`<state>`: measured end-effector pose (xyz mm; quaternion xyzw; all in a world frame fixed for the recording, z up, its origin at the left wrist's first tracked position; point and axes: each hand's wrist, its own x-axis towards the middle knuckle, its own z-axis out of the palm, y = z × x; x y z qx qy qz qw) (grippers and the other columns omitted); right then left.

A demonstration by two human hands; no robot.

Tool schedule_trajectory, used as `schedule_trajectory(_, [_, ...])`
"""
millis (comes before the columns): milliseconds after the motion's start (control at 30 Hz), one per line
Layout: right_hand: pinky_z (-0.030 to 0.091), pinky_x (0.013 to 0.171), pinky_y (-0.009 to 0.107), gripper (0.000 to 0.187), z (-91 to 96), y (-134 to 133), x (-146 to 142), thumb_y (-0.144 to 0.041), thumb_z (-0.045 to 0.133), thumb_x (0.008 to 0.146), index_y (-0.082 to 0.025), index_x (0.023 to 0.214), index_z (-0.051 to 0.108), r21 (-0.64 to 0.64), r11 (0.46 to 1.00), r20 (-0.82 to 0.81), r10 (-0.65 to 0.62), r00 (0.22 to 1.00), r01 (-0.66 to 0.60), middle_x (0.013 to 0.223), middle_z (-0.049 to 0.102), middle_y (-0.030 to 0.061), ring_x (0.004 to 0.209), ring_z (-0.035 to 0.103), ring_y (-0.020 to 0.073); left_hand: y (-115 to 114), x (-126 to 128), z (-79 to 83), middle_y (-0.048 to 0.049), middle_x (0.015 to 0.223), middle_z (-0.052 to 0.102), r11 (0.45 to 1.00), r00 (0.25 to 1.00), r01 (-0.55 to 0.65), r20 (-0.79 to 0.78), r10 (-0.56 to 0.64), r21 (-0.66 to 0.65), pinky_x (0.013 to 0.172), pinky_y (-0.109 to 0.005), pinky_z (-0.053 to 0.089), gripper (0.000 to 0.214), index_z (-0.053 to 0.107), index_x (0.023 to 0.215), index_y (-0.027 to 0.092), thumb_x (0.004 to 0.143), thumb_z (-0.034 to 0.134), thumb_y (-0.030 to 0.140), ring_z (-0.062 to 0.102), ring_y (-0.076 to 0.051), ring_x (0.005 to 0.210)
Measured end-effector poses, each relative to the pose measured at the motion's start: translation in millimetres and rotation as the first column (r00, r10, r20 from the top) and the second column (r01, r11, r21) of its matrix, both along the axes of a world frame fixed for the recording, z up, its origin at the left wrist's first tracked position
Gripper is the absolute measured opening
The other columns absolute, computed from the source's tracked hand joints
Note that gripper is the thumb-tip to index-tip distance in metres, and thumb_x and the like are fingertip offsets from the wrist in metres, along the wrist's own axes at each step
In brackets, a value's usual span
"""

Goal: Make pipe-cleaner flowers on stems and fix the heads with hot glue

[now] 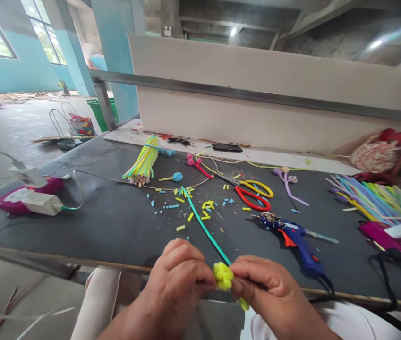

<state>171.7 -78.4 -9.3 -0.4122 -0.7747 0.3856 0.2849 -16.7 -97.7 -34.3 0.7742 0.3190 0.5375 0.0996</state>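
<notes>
Between my two hands, at the table's front edge, is a small bunched yellow pipe-cleaner flower (223, 276). My left hand (179, 276) pinches its left side with thumb and forefinger. The thumb and fingers of my right hand (267, 283) close on its right side, and a bit of yellow fuzz pokes out below them. A teal pipe-cleaner stem (202, 224) runs from mid-table to right behind the flower; whether the two are joined I cannot tell. Beyond my right hand lies a blue glue gun (292, 238) with an orange trigger.
Scissors (253, 191) with red and yellow handles lie open mid-table near scattered yellow and blue snippets (207, 205). A pipe-cleaner bundle (145, 160) stands at the back left. More pipe cleaners (380, 198) lie right. A purple power strip (30, 196) with cords sits left.
</notes>
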Motion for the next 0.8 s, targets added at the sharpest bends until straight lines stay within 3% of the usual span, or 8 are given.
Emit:
schedule_trajectory(100, [0.039,0.049,0.021,0.034,-2.7,-0.5,-0.8,-0.046,0.058,0.083,-0.021,0.067,0.073,-0.035,0.999,-0.015,0.019,1.0,-0.019,0.056,0.057,-0.0003,0.053,0.053,0.012,-2.2,2.3,-5.4,-0.002,0.065,0.058,0.999,0.999,0.012,0.044,-0.014,0.031,0.061,-0.024,0.046,0.018,0.058,0.075,0.016,0.089,0.048,0.016,0.053,-0.012,0.062])
schedule_trajectory(200, [0.04,0.052,0.021,0.029,-5.8,-1.7,-0.5,-0.043,0.059,0.084,-0.021,0.071,0.073,-0.032,0.999,-0.04,0.04,0.998,-0.042,0.059,0.058,-0.0002,0.056,0.054,0.0123,-10.2,5.2,-10.8,-0.0013,0.064,0.057,0.981,0.981,0.034,0.192,0.003,-0.192,0.055,-0.02,0.045,0.02,0.058,0.07,0.016,0.088,0.052,0.023,0.053,-0.01,0.06])
schedule_trajectory(267, [0.04,0.053,0.022,0.027,-7.5,-2.7,-0.1,-0.042,0.059,0.084,-0.022,0.071,0.072,-0.037,0.999,-0.053,0.03,0.998,-0.032,0.06,0.058,-0.0005,0.057,0.054,0.0123,-16.4,6.4,-14.8,-0.0008,0.065,0.057,0.926,0.956,0.076,0.29,0.038,-0.371,0.054,-0.019,0.044,0.018,0.059,0.071,0.017,0.087,0.055,0.025,0.054,-0.01,0.06])
schedule_trajectory(333, [0.039,0.053,0.022,0.029,-8.9,-3.6,0.0,-0.043,0.06,0.082,-0.021,0.066,0.07,-0.079,0.997,-0.069,0.006,0.998,-0.011,0.059,0.057,-0.001,0.056,0.052,0.0121,-21.1,7.1,-19.1,-0.0006,0.068,0.057,0.885,0.913,0.104,0.396,0.097,-0.454,0.054,-0.019,0.045,0.014,0.06,0.076,0.018,0.086,0.056,0.028,0.053,-0.01,0.061])
schedule_trajectory(467, [0.034,0.047,0.02,0.038,-10.3,-5.4,-1.8,-0.05,0.062,0.078,-0.019,0.057,0.064,-0.274,0.961,-0.12,-0.069,0.99,0.034,0.054,0.049,-0.0032,0.05,0.043,0.0095,-23.2,7.9,-25.4,-0.0011,0.073,0.055,0.879,0.858,0.138,0.499,0.124,-0.456,0.059,-0.021,0.046,0.011,0.063,0.082,0.02,0.084,0.058,0.029,0.053,-0.012,0.067])
schedule_trajectory(533, [0.032,0.045,0.02,0.038,-10.0,-5.7,-3.6,-0.052,0.063,0.076,-0.019,0.057,0.064,-0.332,0.942,-0.135,-0.085,0.987,0.036,0.054,0.047,-0.004,0.049,0.04,0.0086,-22.3,9.3,-27.2,-0.0009,0.074,0.054,0.851,0.824,0.222,0.559,0.098,-0.476,0.059,-0.021,0.045,0.012,0.062,0.08,0.019,0.083,0.06,0.03,0.052,-0.011,0.067])
schedule_trajectory(667, [0.034,0.047,0.02,0.038,-8.7,-4.3,-6.9,-0.052,0.062,0.077,-0.019,0.058,0.067,-0.244,0.97,-0.107,-0.03,0.994,0.003,0.053,0.05,-0.0028,0.051,0.043,0.0098,-20.1,13.0,-30.9,0.0014,0.073,0.051,0.668,0.658,0.508,0.745,0.105,-0.543,0.059,-0.018,0.041,0.018,0.058,0.076,0.018,0.076,0.069,0.032,0.048,-0.009,0.066])
schedule_trajectory(800, [0.039,0.05,0.021,0.038,-11.1,-3.0,-6.1,-0.049,0.06,0.081,-0.018,0.063,0.069,-0.134,0.99,-0.05,0.037,0.998,-0.043,0.056,0.057,0.0003,0.054,0.052,0.0121,-18.0,13.0,-28.0,0.0045,0.068,0.048,0.505,0.554,0.66,0.814,0.174,-0.557,0.055,-0.015,0.035,0.024,0.053,0.071,0.016,0.07,0.075,0.026,0.043,-0.006,0.062])
